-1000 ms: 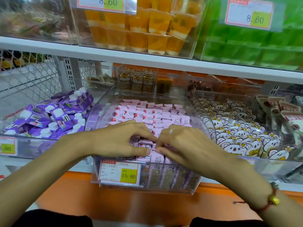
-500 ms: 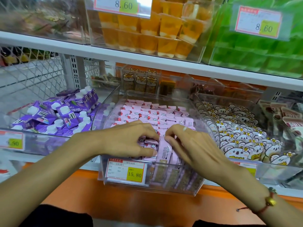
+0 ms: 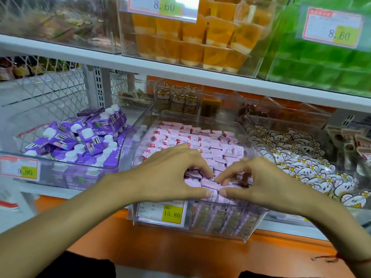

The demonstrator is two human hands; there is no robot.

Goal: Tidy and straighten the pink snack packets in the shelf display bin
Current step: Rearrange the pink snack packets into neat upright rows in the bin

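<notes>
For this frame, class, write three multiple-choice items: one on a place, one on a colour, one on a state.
1. Where is the pink packets' bin?
A. right of the purple cartons
B. on the top shelf
C. on the floor

2. What colour is the patch behind 15.80 on the price tag?
A. blue
B. yellow
C. red

3. What are the hands doing?
A. hanging idle
B. lifting the bin
C. pinching pink packets

Answers:
1 A, the bin stands just right of the cartons.
2 B, the figure sits on yellow.
3 C, the left hand and right hand curl fingers and thumbs onto packets at the bin's front.
</notes>
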